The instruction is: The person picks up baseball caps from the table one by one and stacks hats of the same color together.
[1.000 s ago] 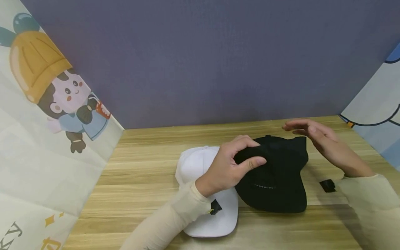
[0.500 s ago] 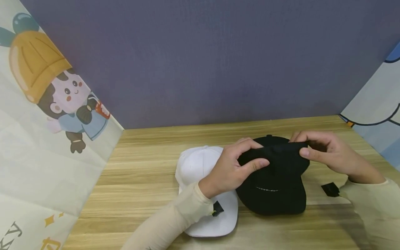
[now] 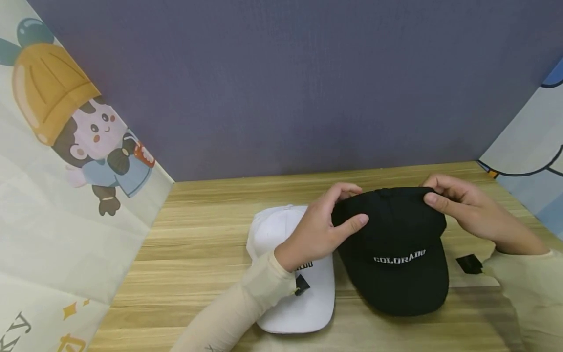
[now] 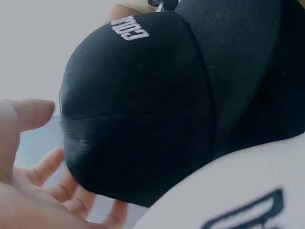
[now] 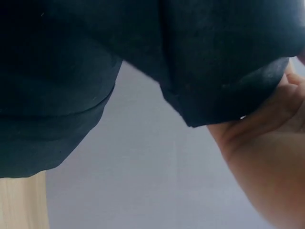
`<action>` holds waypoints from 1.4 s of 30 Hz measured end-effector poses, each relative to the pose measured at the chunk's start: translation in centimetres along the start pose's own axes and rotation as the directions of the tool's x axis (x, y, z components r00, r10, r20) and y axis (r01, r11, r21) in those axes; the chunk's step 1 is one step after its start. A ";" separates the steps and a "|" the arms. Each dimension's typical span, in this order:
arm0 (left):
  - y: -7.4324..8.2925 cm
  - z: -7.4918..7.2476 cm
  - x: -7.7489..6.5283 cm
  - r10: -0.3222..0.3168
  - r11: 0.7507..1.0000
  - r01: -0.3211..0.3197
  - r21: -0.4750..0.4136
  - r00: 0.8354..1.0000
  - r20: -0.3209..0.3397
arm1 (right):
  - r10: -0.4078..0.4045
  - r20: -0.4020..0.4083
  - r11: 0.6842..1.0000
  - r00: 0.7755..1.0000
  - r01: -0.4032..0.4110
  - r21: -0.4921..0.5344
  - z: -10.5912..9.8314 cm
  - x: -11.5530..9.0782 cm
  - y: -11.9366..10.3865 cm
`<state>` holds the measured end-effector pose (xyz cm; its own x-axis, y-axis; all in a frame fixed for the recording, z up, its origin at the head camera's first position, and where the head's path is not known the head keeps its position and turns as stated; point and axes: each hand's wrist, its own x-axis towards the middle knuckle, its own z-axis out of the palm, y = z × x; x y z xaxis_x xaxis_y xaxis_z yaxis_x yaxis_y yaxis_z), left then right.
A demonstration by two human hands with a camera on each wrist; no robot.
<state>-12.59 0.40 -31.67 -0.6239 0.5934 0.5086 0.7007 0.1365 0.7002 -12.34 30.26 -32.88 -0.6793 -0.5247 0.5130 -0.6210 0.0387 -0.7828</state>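
A black baseball cap (image 3: 396, 225) with white COLORADO lettering is held brim toward me, above the table's right half. At its upper right, my right hand (image 3: 472, 210) pinches the crown edge, thumb in front and fingers behind. My left hand (image 3: 314, 230) is spread at the crown's left side, thumb overlapping the front in the head view. In the left wrist view, the fingers of my left hand (image 4: 57, 191) lie fairly straight along the black crown (image 4: 128, 100), its thumb apart from the thumb-side edge. A white baseball cap (image 3: 303, 310) lies left of it, partly under my left forearm.
The wood-grain table (image 3: 198, 244) meets a grey-purple back wall (image 3: 281, 88). Printed cartoon sheets (image 3: 66, 234) form the left and right sides. A small black tag (image 3: 469, 264) hangs at the right sleeve, another black tag (image 3: 302, 285) at the left.
My right hand came in from the right and took hold of the black cap's crown. The crown has filled out, the cap has turned its lettering toward me, and my left hand has loosened.
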 end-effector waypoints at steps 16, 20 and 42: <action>-2.5 0.5 -0.3 -0.133 0.959 0.081 0.271 0.975 0.178 | 0.329 -0.056 0.890 0.943 -0.329 -0.317 -0.9 -0.7 2.0; -2.4 0.5 -0.4 -0.157 0.941 0.079 0.330 0.964 0.217 | 0.350 -0.070 0.877 0.934 -0.353 -0.327 -0.9 -0.7 2.4; -2.4 0.0 -0.7 -0.197 0.878 0.023 0.479 0.928 0.317 | 0.412 -0.125 0.818 0.903 -0.427 -0.385 -1.4 -0.7 3.1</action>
<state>-13.81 -0.28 -33.69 -0.6072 0.7750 0.1752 0.7664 0.5132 0.3864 -14.32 31.91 -35.20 -0.9178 -0.3516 0.1845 -0.3688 0.5827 -0.7242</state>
